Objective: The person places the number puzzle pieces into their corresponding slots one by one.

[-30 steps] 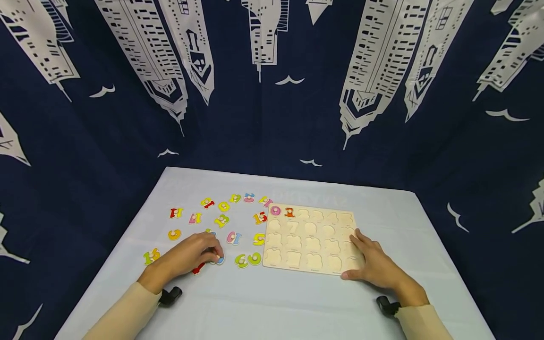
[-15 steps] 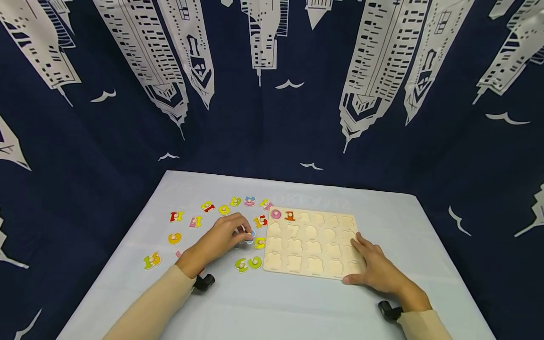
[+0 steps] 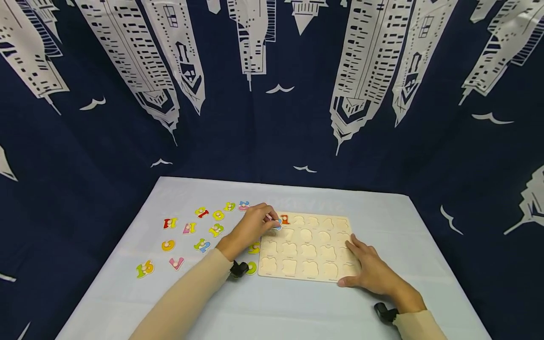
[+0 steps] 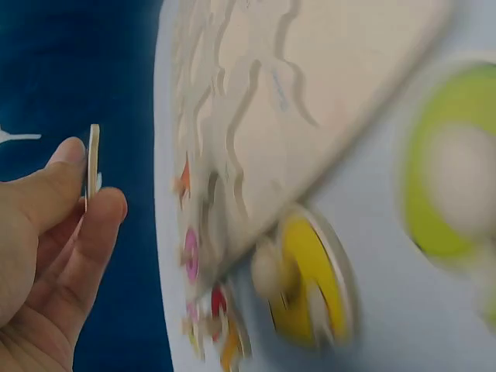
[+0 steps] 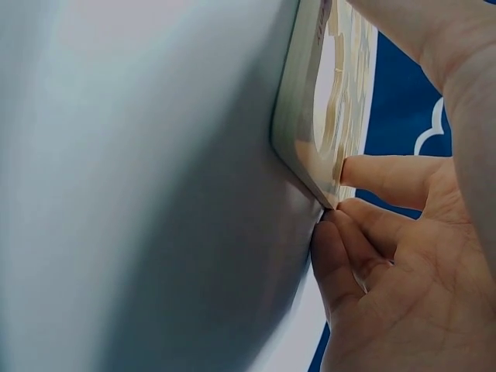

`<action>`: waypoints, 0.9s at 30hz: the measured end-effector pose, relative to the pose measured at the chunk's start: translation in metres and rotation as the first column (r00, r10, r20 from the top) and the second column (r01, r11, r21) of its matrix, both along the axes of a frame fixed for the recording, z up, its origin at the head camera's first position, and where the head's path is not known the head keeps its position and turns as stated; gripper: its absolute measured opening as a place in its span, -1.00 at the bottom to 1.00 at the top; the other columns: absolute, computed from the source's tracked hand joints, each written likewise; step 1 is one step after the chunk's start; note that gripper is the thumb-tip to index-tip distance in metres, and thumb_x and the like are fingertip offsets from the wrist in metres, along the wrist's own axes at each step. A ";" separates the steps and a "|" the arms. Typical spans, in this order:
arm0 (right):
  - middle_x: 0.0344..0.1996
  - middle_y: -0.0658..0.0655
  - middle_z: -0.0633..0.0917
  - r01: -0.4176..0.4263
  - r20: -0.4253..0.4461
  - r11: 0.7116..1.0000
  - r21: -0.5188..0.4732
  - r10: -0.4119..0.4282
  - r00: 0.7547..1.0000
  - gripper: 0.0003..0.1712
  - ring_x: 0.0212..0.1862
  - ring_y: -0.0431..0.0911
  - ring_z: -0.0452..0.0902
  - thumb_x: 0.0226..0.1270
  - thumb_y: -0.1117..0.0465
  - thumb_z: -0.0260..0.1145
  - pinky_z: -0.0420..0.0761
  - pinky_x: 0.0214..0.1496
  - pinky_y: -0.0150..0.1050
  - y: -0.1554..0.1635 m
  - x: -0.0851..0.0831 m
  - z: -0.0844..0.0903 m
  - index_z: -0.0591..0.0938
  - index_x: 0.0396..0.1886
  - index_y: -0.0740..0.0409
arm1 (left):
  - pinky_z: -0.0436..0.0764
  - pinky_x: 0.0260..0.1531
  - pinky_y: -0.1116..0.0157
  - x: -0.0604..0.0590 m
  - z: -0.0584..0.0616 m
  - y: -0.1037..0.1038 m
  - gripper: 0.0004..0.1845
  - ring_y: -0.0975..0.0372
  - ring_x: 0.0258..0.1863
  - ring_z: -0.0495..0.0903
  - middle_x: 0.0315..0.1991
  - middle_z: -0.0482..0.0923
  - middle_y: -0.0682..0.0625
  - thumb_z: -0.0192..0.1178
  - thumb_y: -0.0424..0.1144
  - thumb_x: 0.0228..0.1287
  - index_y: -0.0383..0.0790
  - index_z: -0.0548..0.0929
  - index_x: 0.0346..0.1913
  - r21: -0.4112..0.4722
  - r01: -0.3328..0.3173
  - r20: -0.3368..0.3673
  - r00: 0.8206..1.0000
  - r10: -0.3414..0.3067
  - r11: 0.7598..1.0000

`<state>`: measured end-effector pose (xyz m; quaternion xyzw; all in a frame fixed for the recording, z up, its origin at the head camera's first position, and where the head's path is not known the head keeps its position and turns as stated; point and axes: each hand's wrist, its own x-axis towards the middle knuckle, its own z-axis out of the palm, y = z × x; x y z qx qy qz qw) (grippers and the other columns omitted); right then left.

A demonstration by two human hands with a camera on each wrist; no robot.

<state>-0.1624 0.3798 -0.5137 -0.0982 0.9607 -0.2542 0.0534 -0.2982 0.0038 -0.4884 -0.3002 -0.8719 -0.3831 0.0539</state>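
A wooden number puzzle board (image 3: pixel 303 248) lies on the pale blue table. My left hand (image 3: pixel 272 222) hovers over the board's far left corner and pinches a small blue number piece (image 3: pixel 277 226) beside the orange 1 (image 3: pixel 284 219) seated in the top row. The left wrist view shows that piece (image 4: pixel 93 155) edge-on between thumb and finger of my left hand (image 4: pixel 89 201), with the board (image 4: pixel 310 93) beyond. My right hand (image 3: pixel 354 255) rests on the board's near right corner. In the right wrist view its fingers (image 5: pixel 372 256) lie against the board's edge (image 5: pixel 306 124).
Several loose coloured number pieces lie left of the board: a green 16 (image 3: pixel 144 269), a pink piece (image 3: pixel 176 262), a yellow one (image 3: pixel 167 245), a red 11 (image 3: pixel 170 223). A yellow piece (image 4: pixel 310 279) and a green piece (image 4: pixel 457 194) sit by the board's left edge. A dark skyline curtain (image 3: pixel 272 94) hangs behind.
My left hand picked the blue piece from the loose pile and carried it right and away to the board's far left corner. My right hand stayed on the board.
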 end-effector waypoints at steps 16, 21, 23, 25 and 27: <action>0.82 0.60 0.21 -0.005 -0.027 1.000 0.008 0.005 1.000 0.55 0.68 0.58 0.32 0.00 -0.30 0.91 0.48 0.66 0.55 -0.001 0.001 0.000 0.38 0.73 0.55 | 0.75 0.09 0.22 -0.032 -0.025 0.079 -0.83 0.19 0.00 0.72 -0.14 0.79 0.11 0.64 -0.03 0.50 0.01 0.89 -0.19 -0.212 -0.128 0.006 0.991 0.132 0.969; 0.83 0.59 0.19 -0.003 -0.023 1.000 0.009 0.003 1.000 0.56 0.69 0.56 0.31 0.01 -0.30 0.91 0.47 0.66 0.55 -0.001 0.000 0.000 0.36 0.75 0.53 | 0.77 0.11 0.17 -0.034 -0.028 0.085 -0.82 0.16 0.00 0.72 -0.15 0.79 0.10 0.67 0.01 0.45 0.03 0.92 -0.23 -0.193 -0.162 0.015 0.986 0.168 0.968; 0.83 0.58 0.19 0.000 -0.018 1.000 0.008 0.000 1.000 0.56 0.69 0.55 0.32 0.01 -0.30 0.91 0.47 0.66 0.54 -0.001 0.000 0.000 0.36 0.76 0.52 | 0.75 0.06 0.21 -0.035 -0.029 0.086 -0.81 0.19 -0.04 0.70 -0.17 0.77 0.11 0.68 0.01 0.42 0.04 0.92 -0.24 -0.180 -0.173 0.027 0.983 0.181 0.968; 0.84 0.58 0.19 0.001 -0.014 1.000 0.010 -0.001 1.000 0.57 0.68 0.54 0.32 0.01 -0.31 0.91 0.48 0.66 0.53 -0.001 0.000 0.000 0.36 0.76 0.51 | 0.73 0.02 0.24 -0.036 -0.030 0.086 -0.81 0.21 -0.07 0.69 -0.18 0.76 0.11 0.69 0.02 0.40 0.05 0.92 -0.25 -0.167 -0.180 0.034 0.982 0.188 0.969; 0.84 0.57 0.18 0.003 -0.011 1.000 0.009 -0.003 1.000 0.57 0.68 0.53 0.33 0.02 -0.32 0.91 0.49 0.66 0.53 -0.001 0.001 0.001 0.35 0.77 0.51 | 0.72 0.01 0.25 -0.037 -0.031 0.087 -0.81 0.22 -0.08 0.69 -0.18 0.76 0.11 0.70 0.02 0.38 0.05 0.92 -0.25 -0.155 -0.183 0.042 0.981 0.192 0.971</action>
